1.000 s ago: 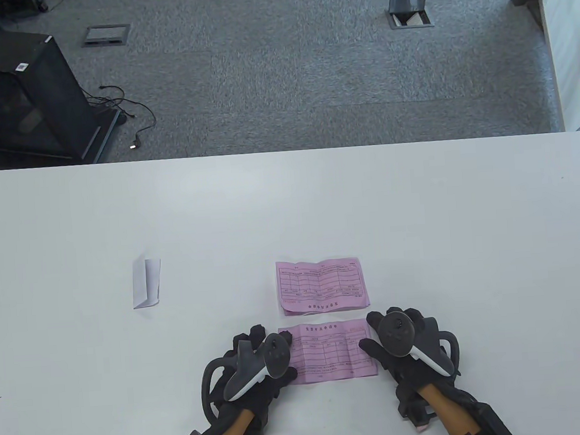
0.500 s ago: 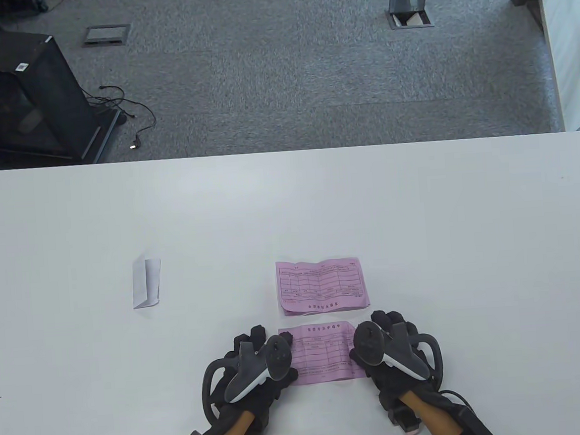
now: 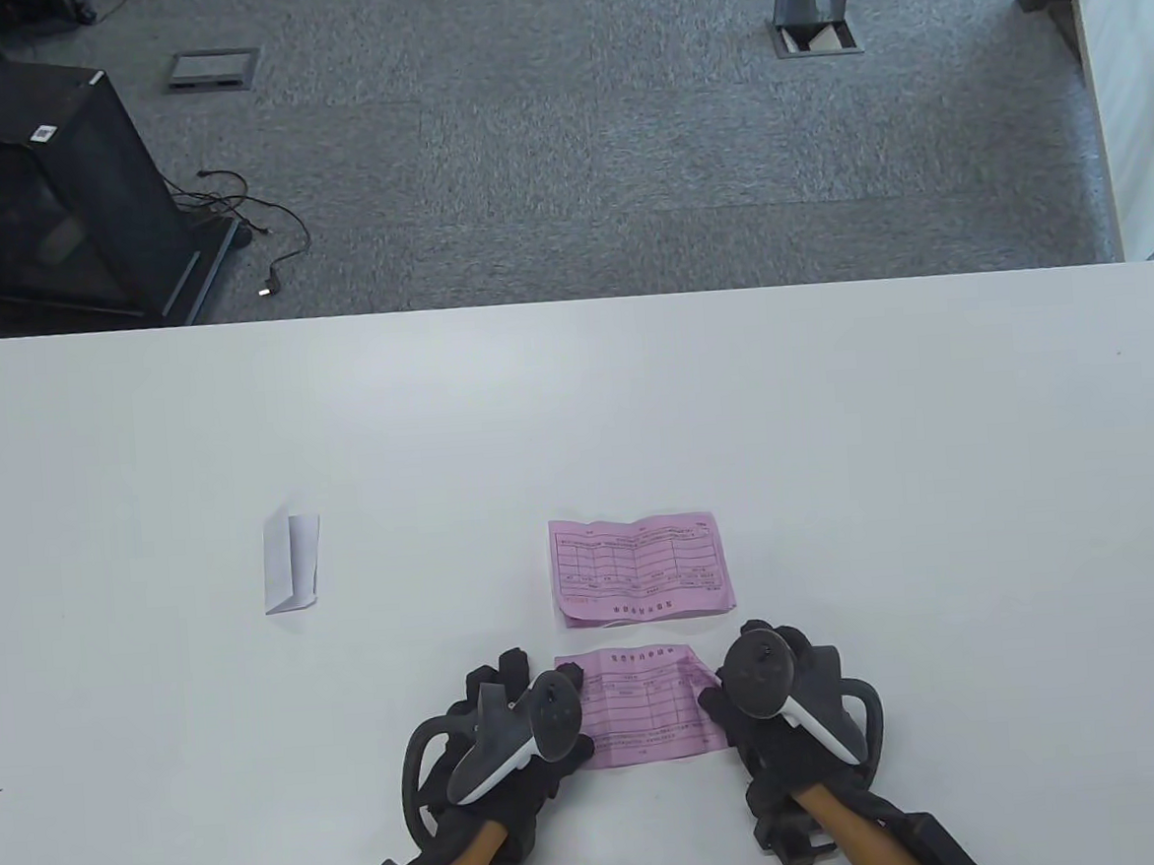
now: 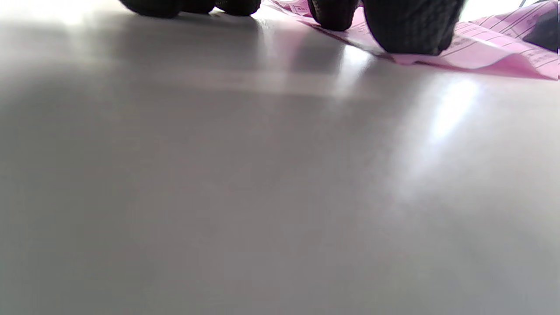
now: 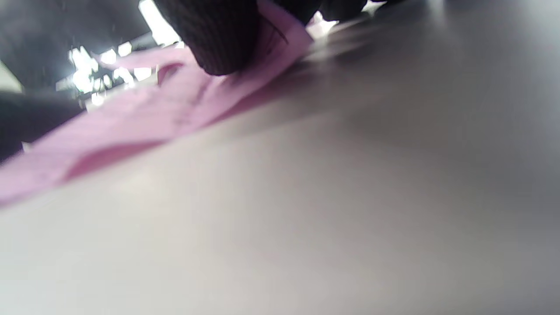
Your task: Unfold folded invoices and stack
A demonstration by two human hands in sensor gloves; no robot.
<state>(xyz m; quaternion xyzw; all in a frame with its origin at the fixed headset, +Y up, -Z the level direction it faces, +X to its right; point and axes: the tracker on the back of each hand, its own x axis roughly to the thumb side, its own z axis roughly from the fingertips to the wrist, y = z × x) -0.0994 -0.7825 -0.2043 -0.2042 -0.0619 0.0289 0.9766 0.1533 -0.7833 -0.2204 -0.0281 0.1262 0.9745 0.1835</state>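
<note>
Both hands sit on the near pink invoice (image 3: 645, 704), which I take as my landmark. My left hand (image 3: 519, 728) rests on its left edge; in the left wrist view I see 2 gloved fingertips (image 4: 411, 30) planted flat on the sheet, so I read that hand as relaxed and pressing, there to pin the paper so it cannot slide on the smooth white table (image 3: 834, 434). My right hand (image 3: 768, 696) is at the sheet's right edge, and in the right wrist view a fingertip (image 5: 218, 39) presses into paper that rises up beside it, the sheet buckling into low humps. I judge that hand to be pinching or lifting the edge, though I cannot tell for certain whether a thumb closes under it.

Just beyond this sheet lies 1 more pink invoice (image 3: 643, 568), opened out but creased, apart from it by a thin strip of table; I judge it the base of the stack. Well to the left of my landmark and farther back lies 1 white folded paper (image 3: 292, 563), untouched and not yet opened.

No container shows on the table; nothing here holds anything else.
</note>
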